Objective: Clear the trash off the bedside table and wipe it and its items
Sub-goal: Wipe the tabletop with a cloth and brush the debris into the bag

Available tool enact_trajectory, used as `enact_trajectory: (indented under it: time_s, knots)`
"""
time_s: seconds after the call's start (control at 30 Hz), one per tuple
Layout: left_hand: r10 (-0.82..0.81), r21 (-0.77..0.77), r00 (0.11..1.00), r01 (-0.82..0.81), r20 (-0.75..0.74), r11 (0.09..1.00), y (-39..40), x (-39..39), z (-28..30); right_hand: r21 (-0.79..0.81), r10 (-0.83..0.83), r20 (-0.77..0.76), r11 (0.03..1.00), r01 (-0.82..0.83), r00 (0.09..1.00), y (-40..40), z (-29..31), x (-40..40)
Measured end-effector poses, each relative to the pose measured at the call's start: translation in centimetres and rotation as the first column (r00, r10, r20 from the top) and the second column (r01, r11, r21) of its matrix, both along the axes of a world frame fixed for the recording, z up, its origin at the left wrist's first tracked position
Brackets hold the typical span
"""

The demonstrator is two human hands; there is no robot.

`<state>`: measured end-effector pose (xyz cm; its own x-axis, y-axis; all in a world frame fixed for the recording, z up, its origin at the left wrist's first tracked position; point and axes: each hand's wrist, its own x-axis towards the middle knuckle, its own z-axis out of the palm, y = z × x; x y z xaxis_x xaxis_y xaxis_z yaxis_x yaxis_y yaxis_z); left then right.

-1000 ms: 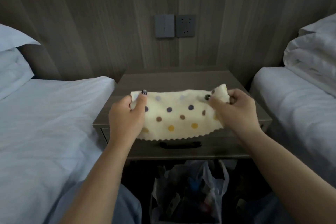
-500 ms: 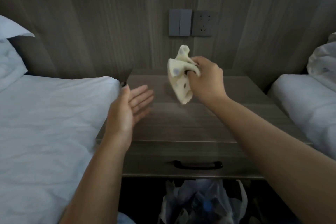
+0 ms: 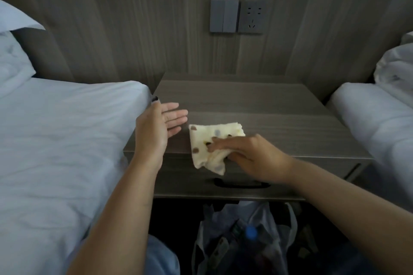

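The grey wooden bedside table (image 3: pixel 268 107) stands between two beds, and nothing but the cloth lies on its top. A cream cloth with coloured dots (image 3: pixel 214 133) lies at the table's front edge, and part of it hangs over the drawer front. My right hand (image 3: pixel 252 158) holds the cloth down there, fingers laid across it and thumb underneath with bunched cloth between them. My left hand (image 3: pixel 156 131) hovers over the table's left front corner, fingers straight and palm turned to the right, holding nothing.
A white bed (image 3: pixel 55 140) touches the table's left side and another bed (image 3: pixel 375 118) stands on its right. Below the drawer handle (image 3: pixel 241 183) a plastic bag of trash (image 3: pixel 245 241) sits on the floor. A switch and socket (image 3: pixel 238 17) are on the wall.
Both hands first held the cloth spread out. My left hand let go and opened. My right hand lifted the bunched cloth, then brought it down onto the table's front edge.
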<state>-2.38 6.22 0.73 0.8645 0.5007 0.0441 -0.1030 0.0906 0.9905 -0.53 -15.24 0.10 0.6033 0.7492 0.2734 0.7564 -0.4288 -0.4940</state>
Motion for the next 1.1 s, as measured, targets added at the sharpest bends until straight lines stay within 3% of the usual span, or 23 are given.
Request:
enact_trajectory:
  time_s: [0.07,0.2,0.27,0.33,0.4,0.57,0.67,0.77,0.9,1.1]
  knots:
    - [0.019,0.027,0.999,-0.019,0.030,0.999,-1.1,-0.6,-0.6,0.024,0.017,0.008,1.000,-0.017,1.000,-2.0,-1.4,-2.4]
    - [0.071,0.154,0.986,-0.095,0.153,0.984,-3.6,-3.4,-3.4,-0.152,-0.061,0.002,0.986,0.060,0.998,-3.7,-7.3,-7.4]
    - [0.073,0.214,0.978,-0.116,0.198,0.970,-4.9,-5.4,-5.2,0.064,-0.114,-0.131,0.990,0.123,0.985,-4.1,-9.7,-8.3]
    - [0.053,0.196,0.985,-0.085,0.162,0.977,-6.3,-7.5,-6.8,0.212,-0.397,-0.351,0.848,0.485,0.848,-4.4,-10.1,-8.2]
    - [0.037,0.145,0.995,-0.051,0.096,0.988,-7.9,-9.2,-7.8,0.279,-0.493,-0.541,0.659,0.698,0.682,-4.5,-9.4,-7.9]
    - [-0.073,-0.025,0.997,0.073,-0.021,0.997,-11.1,-10.7,-5.3,0.510,-0.387,-0.552,0.544,0.667,0.738,-3.8,-4.8,-9.7]
    - [-0.208,-0.109,0.976,0.200,-0.069,0.974,-12.6,-11.1,-2.2,0.601,-0.277,-0.503,0.569,0.562,0.819,-3.6,-2.7,-11.3]
    - [-0.224,-0.174,0.975,0.220,-0.001,0.960,-13.6,-11.8,0.2,0.633,-0.156,-0.497,0.608,0.480,0.854,-3.9,-1.0,-12.5]
    - [-0.264,-0.158,0.963,0.270,0.060,0.950,-14.0,-12.3,1.8,0.664,-0.195,-0.453,0.577,0.475,0.870,-5.0,1.6,-12.6]
    - [-0.278,-0.022,0.954,0.282,0.115,0.959,-14.2,-10.8,2.8,0.613,-0.267,-0.545,0.519,0.595,0.795,-5.7,5.4,-10.0]
